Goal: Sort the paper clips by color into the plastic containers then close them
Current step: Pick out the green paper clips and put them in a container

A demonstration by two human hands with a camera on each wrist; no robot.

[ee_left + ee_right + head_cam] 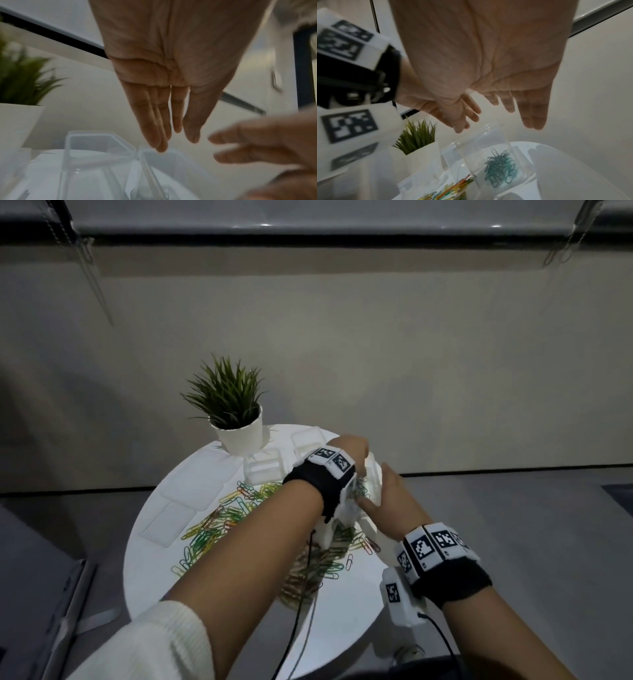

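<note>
A clear plastic container [488,138] holding teal paper clips [500,166] stands at the right of the round white table [346,607]. My left hand [352,450] reaches across to it, fingers straight and empty [171,128]. Just right of the same container [373,477] my right hand [390,491] hovers, palm down and fingers straight [522,108], holding nothing. A loose pile of mixed coloured paper clips [222,518] covers the table's middle, partly hidden under my left forearm. In the left wrist view two clear containers [96,148] sit under the fingertips.
A potted green plant [236,419] stands at the table's back edge. Empty clear containers [263,469] sit beside it, and flat clear plastic pieces [168,522] lie along the left rim. Cables hang from both wrist units over the front edge.
</note>
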